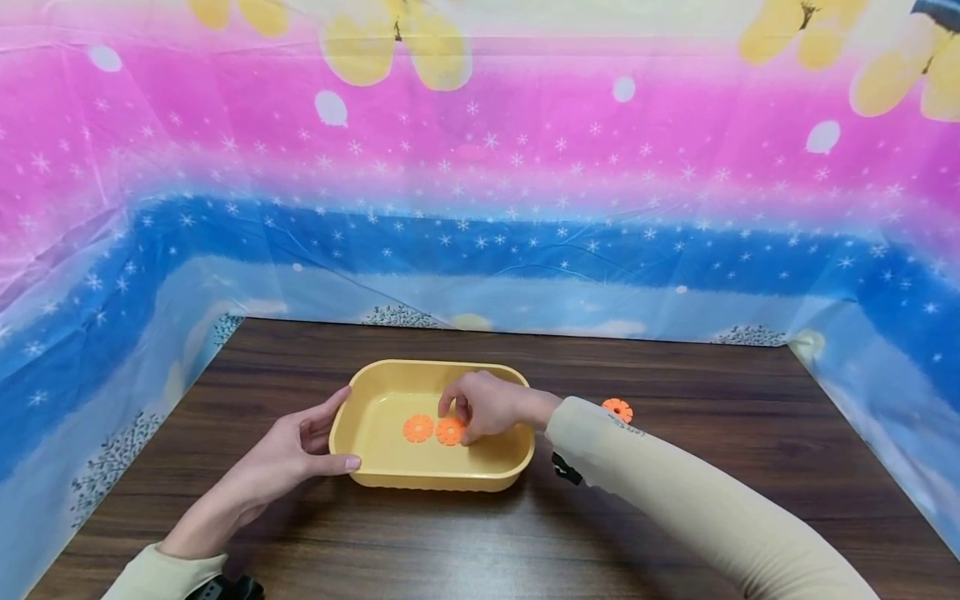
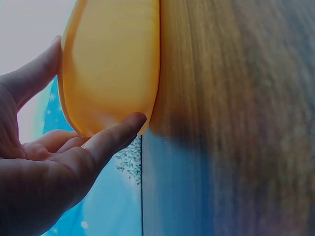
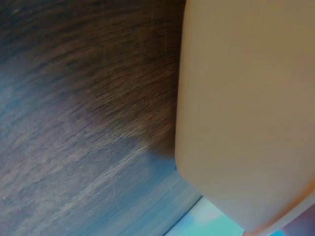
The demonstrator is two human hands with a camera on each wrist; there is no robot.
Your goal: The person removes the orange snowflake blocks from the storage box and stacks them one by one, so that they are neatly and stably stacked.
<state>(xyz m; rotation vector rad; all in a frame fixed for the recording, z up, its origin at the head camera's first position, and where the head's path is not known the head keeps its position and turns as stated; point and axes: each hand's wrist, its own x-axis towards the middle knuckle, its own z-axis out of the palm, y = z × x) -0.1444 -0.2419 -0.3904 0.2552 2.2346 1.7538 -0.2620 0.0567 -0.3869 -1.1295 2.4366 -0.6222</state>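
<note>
A shallow yellow plastic basin (image 1: 431,481) sits upright on the table. Two flat orange notched discs, a left one (image 1: 417,428) and a right one (image 1: 448,432), lie side by side on its floor. My left hand (image 1: 296,446) holds the basin's left end, with the thumb at the near corner and the fingers at the far side; the left wrist view shows this grip against the outer wall. Reaching in over the right rim, my right hand (image 1: 487,404) pinches the right disc between thumb and fingers. In the right wrist view the basin wall (image 3: 246,98) hides those fingertips.
Another orange notched disc (image 1: 617,410) lies on the table right of the basin, just beyond the right sleeve (image 1: 675,483). The dark wooden table (image 1: 292,358) is bordered by a printed pink and blue cloth (image 1: 480,242) at the back and sides.
</note>
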